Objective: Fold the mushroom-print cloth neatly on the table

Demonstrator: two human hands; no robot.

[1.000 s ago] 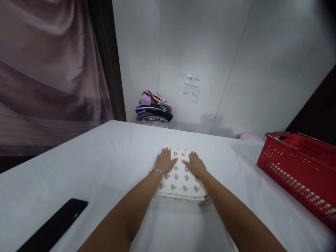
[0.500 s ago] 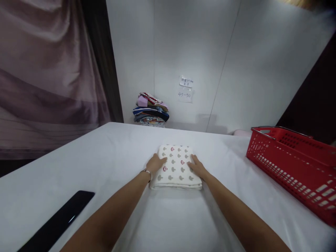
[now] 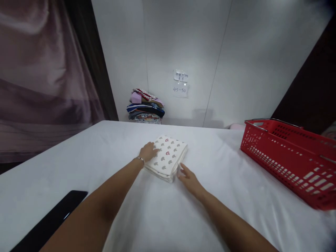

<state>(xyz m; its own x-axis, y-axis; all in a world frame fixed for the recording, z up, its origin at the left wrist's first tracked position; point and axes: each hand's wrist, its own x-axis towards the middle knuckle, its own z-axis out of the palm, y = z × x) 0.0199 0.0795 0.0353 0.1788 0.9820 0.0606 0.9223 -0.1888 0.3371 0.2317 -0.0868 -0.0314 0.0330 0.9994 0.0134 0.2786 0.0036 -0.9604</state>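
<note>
A folded white cloth [image 3: 168, 154] with grey and red mushroom-like prints lies on the white-covered table, turned at an angle. My left hand [image 3: 149, 152] has a bracelet at its wrist and holds the cloth's left edge, with the thumb on the top layer. Close to the cloth's near right side is my right hand [image 3: 189, 179], its fingers apart and holding nothing. Whether its fingertips touch the cloth's edge I cannot tell.
A red plastic basket [image 3: 283, 164] with metal handles stands at the right. Against the back wall is a stack of folded fabrics [image 3: 145, 108], left of paper notes [image 3: 180, 89]. A flat black object [image 3: 52, 220] lies at the near left; a pink curtain [image 3: 39, 70] hangs beyond.
The folded cloth has turned clockwise on the table and lies slightly further left. My right hand has come off its top and moved nearer to me; my left hand stays on its left edge.
</note>
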